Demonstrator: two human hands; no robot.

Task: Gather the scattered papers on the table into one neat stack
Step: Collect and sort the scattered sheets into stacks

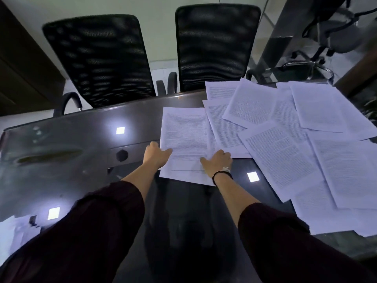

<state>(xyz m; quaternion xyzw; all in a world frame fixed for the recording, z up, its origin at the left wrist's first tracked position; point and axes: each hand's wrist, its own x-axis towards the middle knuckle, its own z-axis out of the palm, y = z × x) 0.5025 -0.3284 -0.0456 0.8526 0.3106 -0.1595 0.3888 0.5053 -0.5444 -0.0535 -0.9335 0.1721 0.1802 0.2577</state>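
Two bare hands square up a small stack of white printed sheets (184, 137) on a dark, glossy glass surface (81, 139); the left hand (156, 155) lies along the stack's left edge with the thumb on top of the paper, fingers loosely bent, while the right hand (217, 160), a dark cord bracelet (221, 175) at its wrist, presses flat on the lower right corner, fingers spread, gripping nothing. The lower sheets of the stack poke out unevenly at the near edge; a sideways push on the slick glass would likely fan them further rather than align them. To the right, the loose white printed pages (285, 139) sprawl overlapping at all angles, some just beside the stack and one tucked partly beneath it; dragging the stack could pull that sheet askew. Several pages reach the right and near edges of the surface, and a careless sweep might send them to the floor. Two black mesh-backed office chairs (216, 48) stand against the far edge; ceiling lights glare as bright squares in the glass.
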